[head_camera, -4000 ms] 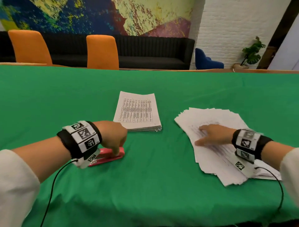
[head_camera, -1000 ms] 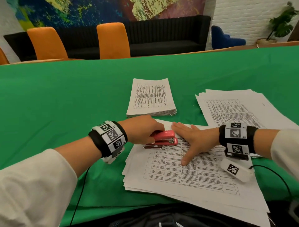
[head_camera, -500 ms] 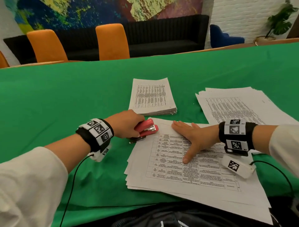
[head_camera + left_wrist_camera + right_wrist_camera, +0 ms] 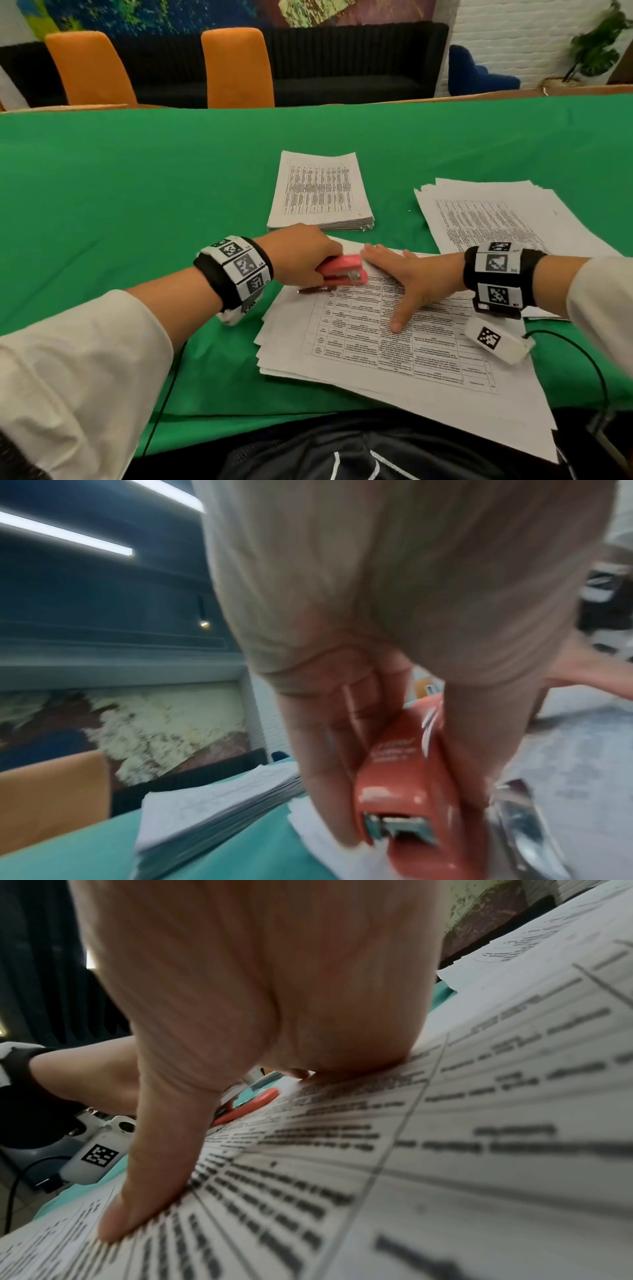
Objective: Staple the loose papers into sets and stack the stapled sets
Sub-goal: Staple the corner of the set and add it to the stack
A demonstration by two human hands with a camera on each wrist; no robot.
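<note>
A set of printed papers (image 4: 394, 346) lies near the table's front edge. My left hand (image 4: 305, 255) grips a pink stapler (image 4: 342, 272) over the set's upper left corner; the papers' corner sits between its jaws. In the left wrist view the fingers curl round the stapler (image 4: 407, 783). My right hand (image 4: 407, 277) lies flat with straight fingers on the set, pressing it down beside the stapler; the thumb (image 4: 150, 1164) rests on the printed sheet (image 4: 445, 1150). A neat stack of sets (image 4: 318, 192) lies behind. Loose papers (image 4: 496, 216) lie at the right.
The green table (image 4: 137, 192) stretches far to the left and back. Two orange chairs (image 4: 236, 65) and a black sofa (image 4: 349, 58) stand beyond the far edge. Cables from both wrist bands run off the front edge.
My left hand has brought the stapler back from the left onto the set's upper left corner. The right hand stays pressed flat on the papers.
</note>
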